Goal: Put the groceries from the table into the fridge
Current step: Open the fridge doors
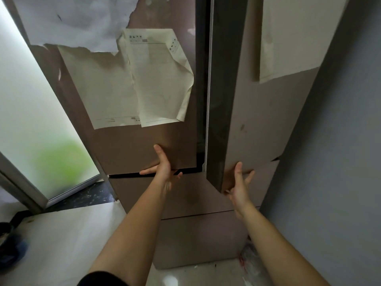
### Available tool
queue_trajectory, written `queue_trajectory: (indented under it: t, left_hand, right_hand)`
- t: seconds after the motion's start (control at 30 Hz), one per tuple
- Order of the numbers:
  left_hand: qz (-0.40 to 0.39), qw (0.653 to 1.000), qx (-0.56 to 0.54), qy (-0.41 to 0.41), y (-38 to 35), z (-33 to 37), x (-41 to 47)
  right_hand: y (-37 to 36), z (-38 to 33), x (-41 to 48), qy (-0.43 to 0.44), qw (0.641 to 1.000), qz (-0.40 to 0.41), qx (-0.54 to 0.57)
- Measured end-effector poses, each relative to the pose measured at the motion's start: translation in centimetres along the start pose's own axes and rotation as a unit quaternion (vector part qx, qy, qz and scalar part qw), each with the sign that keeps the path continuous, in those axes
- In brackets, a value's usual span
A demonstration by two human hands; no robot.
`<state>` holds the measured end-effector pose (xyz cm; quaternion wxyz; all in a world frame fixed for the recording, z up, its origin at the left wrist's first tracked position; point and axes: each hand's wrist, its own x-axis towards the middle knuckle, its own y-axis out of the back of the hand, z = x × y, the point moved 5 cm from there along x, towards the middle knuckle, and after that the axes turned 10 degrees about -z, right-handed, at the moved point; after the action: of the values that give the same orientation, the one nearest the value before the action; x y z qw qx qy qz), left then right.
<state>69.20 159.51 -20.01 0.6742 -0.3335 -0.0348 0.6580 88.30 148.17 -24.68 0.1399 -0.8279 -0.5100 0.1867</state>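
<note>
While facing the fridge [185,234] at close range, reaches both bare arms up to the lower edges of its two upper doors. Lays the left hand [164,168] against the bottom corner of the left door [127,145], fingers [148,171] straight and spread, thumb pointing up, grasping nothing. Holds the right hand [239,186] at the bottom corner of the right door [257,120], fingers [249,175] released and fanned out, thumb raised; cannot tell whether the lowest fingertips hook under the door's corner. Shows the right door standing ajar, forward of the left one, with its dark side edge [224,100] and a pale seal strip [208,89] exposed beside a dark gap. Carries creased printed papers [156,79] on the left door, hanging under a torn white film [82,21], and a similar pale sheet [292,38] on the right door. Has two drawer fronts [195,197] below the doors, both closed. Stands on a pale floor [61,234], between a frosted glass door [31,110] on the left, with a green blur behind it, and a grey wall [340,162] on the right. Has crumpled clear plastic [249,259] on the floor by the fridge's lower right corner, and a dark, blurred thing [10,244] at the left edge, too indistinct to name.
</note>
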Motion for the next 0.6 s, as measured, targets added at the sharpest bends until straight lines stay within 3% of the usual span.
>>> queue_trajectory:
  t: [0.27, 0.5, 0.6]
  left_hand:
    - [-0.009, 1.0, 0.015, 0.013, 0.7, 0.3, -0.3]
    - [0.01, 0.998, 0.057, 0.008, 0.5, 0.8, 0.2]
    - [0.033, 0.997, 0.069, 0.011, 0.4, 0.7, 0.6]
  right_hand:
    - [3.5, -1.3, -3.7, 0.04, 0.998, 0.034, -0.045]
    - [6.0, -3.4, -6.8, 0.075, 0.985, 0.144, -0.057]
    - [7.6, -0.4, -7.8, -0.007, 0.972, 0.234, -0.015]
